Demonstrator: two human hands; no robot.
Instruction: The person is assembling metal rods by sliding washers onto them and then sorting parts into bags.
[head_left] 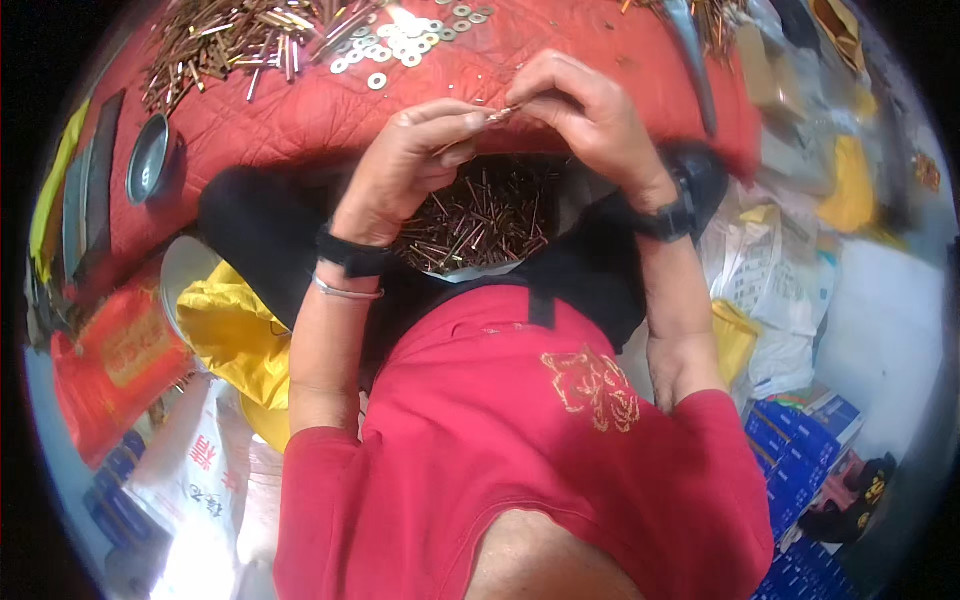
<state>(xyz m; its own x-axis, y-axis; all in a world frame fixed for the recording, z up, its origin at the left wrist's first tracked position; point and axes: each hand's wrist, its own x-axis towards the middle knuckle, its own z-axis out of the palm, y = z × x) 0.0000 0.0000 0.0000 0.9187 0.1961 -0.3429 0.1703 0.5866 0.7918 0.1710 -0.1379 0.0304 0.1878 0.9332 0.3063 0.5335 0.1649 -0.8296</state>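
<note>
My left hand [415, 160] and my right hand [590, 115] meet above the near edge of a red quilted cover [290, 120]. Between the left fingertips is a small shiny coppery metal piece [497, 117], its exact kind too small to make out. The right thumb and fingers pinch together at its other end. Just below the hands, many thin coppery metal rods [480, 220] lie in a container between my legs. Beyond my hands, pale flat washers [405, 45] are scattered in a loose heap on the cover.
A larger pile of coppery rods [225, 45] spreads at the far left, near a grey metal bowl [148, 160]. A long grey bar [692, 60] lies at the far right. Bags flank me, including a yellow one [235, 320]; blue boxes [800, 445] stand at lower right.
</note>
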